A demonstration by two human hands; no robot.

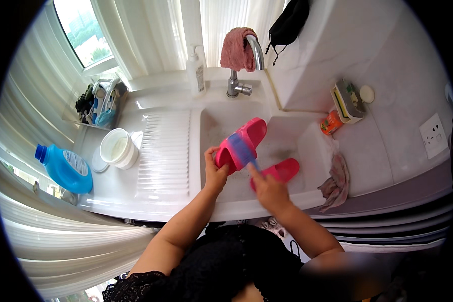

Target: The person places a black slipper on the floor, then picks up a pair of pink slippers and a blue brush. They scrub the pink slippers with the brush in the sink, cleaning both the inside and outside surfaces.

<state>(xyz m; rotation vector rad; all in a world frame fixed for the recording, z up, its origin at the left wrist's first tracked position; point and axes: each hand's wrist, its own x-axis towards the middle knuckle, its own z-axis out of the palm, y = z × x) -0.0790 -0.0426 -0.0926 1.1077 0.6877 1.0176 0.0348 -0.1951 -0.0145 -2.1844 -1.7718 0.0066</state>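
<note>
Over the white sink basin point(226, 111), my left hand point(215, 171) grips a bright pink slipper point(257, 132) by its near end and holds it tilted. My right hand point(271, 194) is closed around the handle of a blue brush point(241, 148). The brush head lies against the slipper's strap, and motion smears it. Under my right hand, a second pink slipper point(288, 169) rests in the basin, partly covered by the hand. Whitish spots, perhaps suds, show on the held slipper.
A chrome faucet point(233, 85) draped with a pink cloth point(236, 49) rises behind the basin. Left of it are a ribbed washboard point(163, 151), a white tub point(119, 148) and a blue jug point(68, 168). A rag point(337, 181) hangs over the right edge, near an orange container point(330, 123).
</note>
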